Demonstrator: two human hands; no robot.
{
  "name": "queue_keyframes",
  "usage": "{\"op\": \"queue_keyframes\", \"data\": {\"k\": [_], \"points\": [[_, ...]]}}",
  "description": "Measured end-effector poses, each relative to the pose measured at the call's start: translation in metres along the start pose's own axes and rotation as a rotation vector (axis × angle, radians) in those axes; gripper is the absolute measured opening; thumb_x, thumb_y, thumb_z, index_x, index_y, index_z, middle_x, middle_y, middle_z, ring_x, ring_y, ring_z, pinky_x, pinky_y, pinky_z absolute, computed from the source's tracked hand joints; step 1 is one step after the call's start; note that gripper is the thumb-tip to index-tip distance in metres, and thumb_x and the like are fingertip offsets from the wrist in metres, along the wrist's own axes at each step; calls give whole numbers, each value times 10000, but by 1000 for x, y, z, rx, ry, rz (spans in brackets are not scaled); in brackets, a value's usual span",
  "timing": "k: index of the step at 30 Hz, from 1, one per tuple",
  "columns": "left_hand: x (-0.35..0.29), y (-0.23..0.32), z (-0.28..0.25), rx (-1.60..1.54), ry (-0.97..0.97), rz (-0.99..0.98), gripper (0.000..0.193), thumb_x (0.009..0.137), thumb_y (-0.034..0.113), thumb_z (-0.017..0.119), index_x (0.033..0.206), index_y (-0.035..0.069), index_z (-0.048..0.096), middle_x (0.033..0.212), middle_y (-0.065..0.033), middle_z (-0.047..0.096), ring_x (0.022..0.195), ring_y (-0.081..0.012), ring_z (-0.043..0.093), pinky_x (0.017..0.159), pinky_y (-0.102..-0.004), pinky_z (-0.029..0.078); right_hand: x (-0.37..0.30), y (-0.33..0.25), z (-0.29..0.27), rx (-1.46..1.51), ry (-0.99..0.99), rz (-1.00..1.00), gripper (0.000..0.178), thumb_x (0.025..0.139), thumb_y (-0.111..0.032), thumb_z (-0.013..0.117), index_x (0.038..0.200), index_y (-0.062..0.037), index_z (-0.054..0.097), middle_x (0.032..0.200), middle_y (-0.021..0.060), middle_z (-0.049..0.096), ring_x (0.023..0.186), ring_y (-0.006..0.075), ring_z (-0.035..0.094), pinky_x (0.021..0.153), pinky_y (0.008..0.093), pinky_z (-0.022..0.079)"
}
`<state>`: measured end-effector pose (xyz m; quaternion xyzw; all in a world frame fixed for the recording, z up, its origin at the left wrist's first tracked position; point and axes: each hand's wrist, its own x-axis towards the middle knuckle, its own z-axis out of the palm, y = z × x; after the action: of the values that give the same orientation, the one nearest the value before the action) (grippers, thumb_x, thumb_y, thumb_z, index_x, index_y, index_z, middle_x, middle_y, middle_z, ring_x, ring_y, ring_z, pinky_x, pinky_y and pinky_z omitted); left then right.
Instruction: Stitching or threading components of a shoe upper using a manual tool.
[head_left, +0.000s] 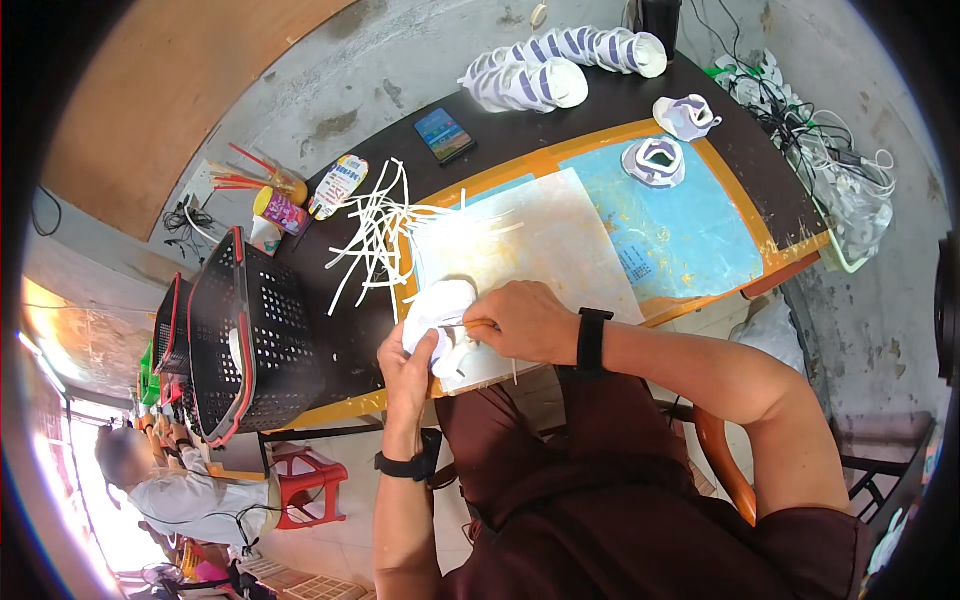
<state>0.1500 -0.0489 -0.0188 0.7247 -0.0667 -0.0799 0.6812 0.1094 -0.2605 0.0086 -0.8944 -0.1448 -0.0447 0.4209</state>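
In front of me a white shoe upper (440, 302) with light purple parts is held over the near edge of a white sheet (540, 225) on the table. My left hand (405, 370) grips it from the lower left, thumb on top. My right hand (525, 322) is closed around a slim tool (481, 324) with an orange-brown handle. Its thin tip points left against the upper; the exact kind of tool cannot be made out. Long white strips (375, 225) lie in a loose tangle just beyond my left hand.
Stacked white-and-purple uppers (540, 85) lie at the table's back. Two single ones (655, 162) rest right, one on a blue sheet (690, 235). A phone (443, 134), a purple can (280, 211) and black baskets (265, 340) stand left. Beyond, a person (195, 500) sits near a red stool (305, 487).
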Motion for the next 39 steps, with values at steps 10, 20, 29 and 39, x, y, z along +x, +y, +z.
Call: {"op": "queue_keyframes", "data": {"k": [10, 20, 29, 39], "points": [[1, 1, 6, -7, 33, 22, 196, 880, 80, 645, 1045, -26, 639, 870, -58, 682, 698, -78, 612, 626, -228, 497, 0, 0, 4, 31, 42, 21, 203, 841, -208, 558, 824, -70, 706, 720, 153, 656, 707, 345, 635, 679, 447, 482], [-1, 15, 8, -61, -13, -60, 218, 895, 118, 654, 1042, -42, 644, 834, -65, 672, 708, -89, 604, 649, -230, 484, -3, -6, 1, 220, 133, 97, 215, 797, -233, 596, 771, -40, 687, 706, 152, 655, 712, 361, 634, 690, 456, 489], [2, 9, 3, -124, -48, -111, 275, 916, 145, 616, 1111, -48, 607, 992, -86, 661, 818, -107, 620, 717, -236, 491, 20, -4, 32, -102, 236, -91, 183, 742, -238, 677, 823, -74, 662, 691, 134, 637, 664, 319, 631, 628, 425, 483], [0, 17, -1, -156, -137, -131, 311, 951, 155, 538, 1186, -47, 562, 1047, -85, 652, 889, -116, 616, 814, -254, 475, 27, 5, 25, 295, 195, 25, 188, 708, -191, 661, 777, -17, 648, 717, 187, 619, 702, 357, 617, 640, 426, 473]]}}
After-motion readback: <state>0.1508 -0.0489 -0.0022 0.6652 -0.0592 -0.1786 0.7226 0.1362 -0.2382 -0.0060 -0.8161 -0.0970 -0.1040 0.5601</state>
